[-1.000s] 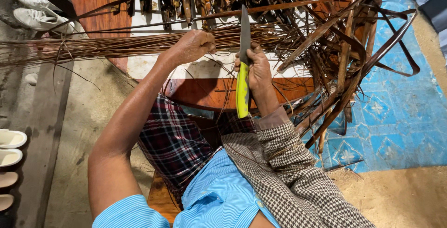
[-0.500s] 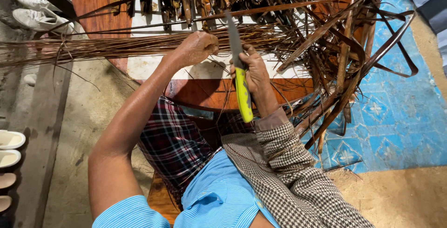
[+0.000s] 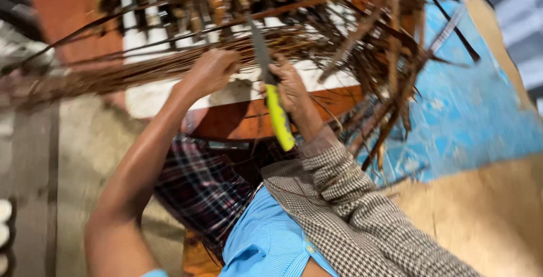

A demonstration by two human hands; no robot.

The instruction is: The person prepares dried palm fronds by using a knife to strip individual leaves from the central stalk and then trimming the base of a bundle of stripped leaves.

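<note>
My left hand (image 3: 212,70) grips a long bundle of thin brown cane strips (image 3: 113,76) that runs off to the left. My right hand (image 3: 291,87) is closed on a knife with a yellow-green handle (image 3: 278,116); its dark blade (image 3: 259,45) points up and away, tilted slightly left, against the strips between my two hands. A checked sleeve covers my right forearm, my left arm is bare. The frame is blurred by motion.
A tangle of wider brown strips (image 3: 390,56) fans out at the upper right over a blue mat (image 3: 469,101). A reddish wooden board (image 3: 243,121) and a white surface (image 3: 153,99) lie under the hands. My lap shows plaid cloth (image 3: 203,192).
The knife blade has tipped from upright to leaning left, and my right hand has shifted slightly. The view has swung and turned blurry; the shoes at the upper left are out of sight.
</note>
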